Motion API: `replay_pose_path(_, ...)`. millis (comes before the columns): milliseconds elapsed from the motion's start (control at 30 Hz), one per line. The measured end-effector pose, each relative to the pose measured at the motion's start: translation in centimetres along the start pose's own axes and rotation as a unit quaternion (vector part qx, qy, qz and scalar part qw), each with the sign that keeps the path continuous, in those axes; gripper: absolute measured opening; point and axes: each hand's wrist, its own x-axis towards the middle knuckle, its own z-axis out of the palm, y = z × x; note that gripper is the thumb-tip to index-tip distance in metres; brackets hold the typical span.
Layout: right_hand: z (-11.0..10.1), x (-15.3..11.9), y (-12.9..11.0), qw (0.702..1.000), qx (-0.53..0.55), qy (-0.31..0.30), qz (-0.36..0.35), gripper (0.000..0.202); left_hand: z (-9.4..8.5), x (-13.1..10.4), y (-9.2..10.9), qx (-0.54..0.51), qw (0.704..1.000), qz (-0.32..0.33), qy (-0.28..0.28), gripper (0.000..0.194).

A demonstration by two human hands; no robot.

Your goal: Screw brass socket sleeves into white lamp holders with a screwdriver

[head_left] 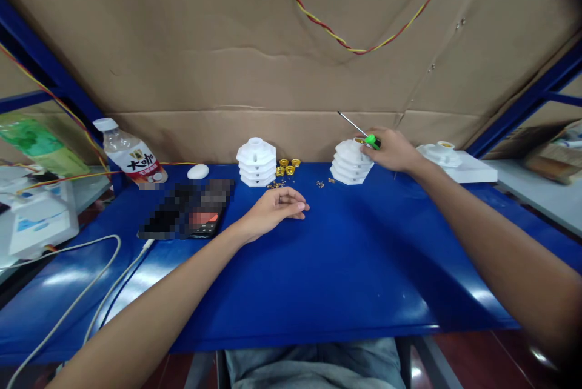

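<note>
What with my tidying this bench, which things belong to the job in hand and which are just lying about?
Likely the job's:
- screwdriver, in the right hand
- white stacks
- gold pieces
- tiny parts

Probably just lying about:
- labelled bottle
- phone, partly blurred
- white oval object

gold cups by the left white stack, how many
4: back-left cup, back-right cup, front-left cup, front-right cup, all right of that stack; more may be hidden.
</note>
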Motion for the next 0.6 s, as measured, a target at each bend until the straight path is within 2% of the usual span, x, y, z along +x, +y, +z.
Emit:
replay_pose_path(267,0.7,-0.4,0.0,0.999,0.024,0.029,-0.004,0.041,-0.1,0.0,0.0,0.003,1.0,-0.004,-0.003,0.03)
replay_pose_path(400,0.3,-0.9,-0.5,0.996,0.034,0.075,0.018,0.046,0.1,-0.1,0.1,0.002,1.0,-0.001,0.008,0.028)
replay_pose_path(500,-0.2,-2.1,-1.8,0.99,0.063,0.118,0.04,0.043,0.4,-0.1,0.2,0.038,0.997,0.031,0.057,0.024)
replay_pose_path(600,0.1,-3.8,-4.2,0.987,0.086,0.12,0.061,0.038,0.4,0.1,1.0,0.124,0.974,0.106,0.159,0.02)
